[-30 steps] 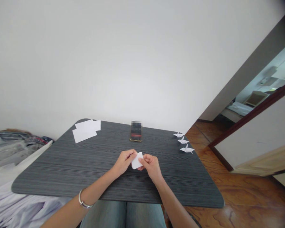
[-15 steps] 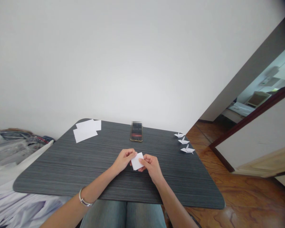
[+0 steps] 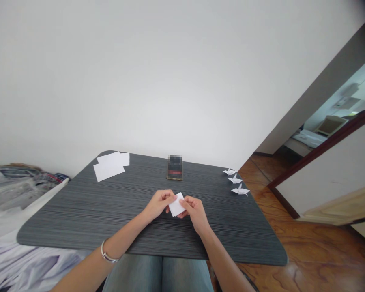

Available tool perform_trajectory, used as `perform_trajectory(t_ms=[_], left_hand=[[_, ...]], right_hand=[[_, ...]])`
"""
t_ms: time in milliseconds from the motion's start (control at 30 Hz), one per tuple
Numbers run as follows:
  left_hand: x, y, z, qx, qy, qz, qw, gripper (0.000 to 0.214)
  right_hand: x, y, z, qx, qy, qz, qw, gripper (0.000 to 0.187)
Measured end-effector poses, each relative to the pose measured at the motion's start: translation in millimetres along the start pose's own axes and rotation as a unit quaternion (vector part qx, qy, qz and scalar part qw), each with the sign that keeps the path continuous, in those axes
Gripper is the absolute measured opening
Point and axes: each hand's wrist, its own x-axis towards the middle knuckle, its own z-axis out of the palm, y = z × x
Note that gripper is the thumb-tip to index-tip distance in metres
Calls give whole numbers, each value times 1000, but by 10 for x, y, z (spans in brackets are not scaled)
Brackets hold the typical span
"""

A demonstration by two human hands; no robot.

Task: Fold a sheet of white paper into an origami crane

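Note:
A small folded white paper [image 3: 177, 205] is held just above the dark striped table [image 3: 79, 215], near its middle. My left hand [image 3: 158, 204] pinches the paper's left edge, fingers closed on it; a silver bracelet sits on that wrist. My right hand [image 3: 194, 209] pinches the right edge, thumb on top. Both hands meet over the paper.
A phone [image 3: 174, 167] stands at the table's far edge. Flat white sheets [image 3: 111, 165] lie at the far left corner. Three white paper cranes [image 3: 235, 180] line the right edge. Clothes pile at the left; a wooden floor and doorway are at the right.
The paper has tilted slightly and my right thumb has slid along its edge. The hands stay in the same spot.

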Motion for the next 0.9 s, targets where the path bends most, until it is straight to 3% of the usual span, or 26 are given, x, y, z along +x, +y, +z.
perform_trajectory(t_ms=[200, 300, 433, 600, 767, 900], left_hand=[[-9, 41, -12, -22, -4, 19, 1000, 27], [-26, 65, -7, -24, 27, 48, 998, 25], [-48, 68, 9, 26, 81, 75, 994, 17], [-55, 64, 17, 83, 77, 79, 990, 15], [-45, 81, 15, 29, 110, 95, 989, 18], [-41, 91, 30, -3, 80, 96, 992, 26]], right_hand=[[17, 35, -29, 22, 0, -20, 1000, 27], [20, 25, -35, 22, 1, -22, 1000, 25], [26, 7, -37, 5, -2, -13, 1000, 21], [32, 13, -46, -18, -2, -34, 999, 25], [38, 22, -49, -22, 9, -24, 999, 26], [42, 20, -42, 3, 22, -38, 999, 22]])
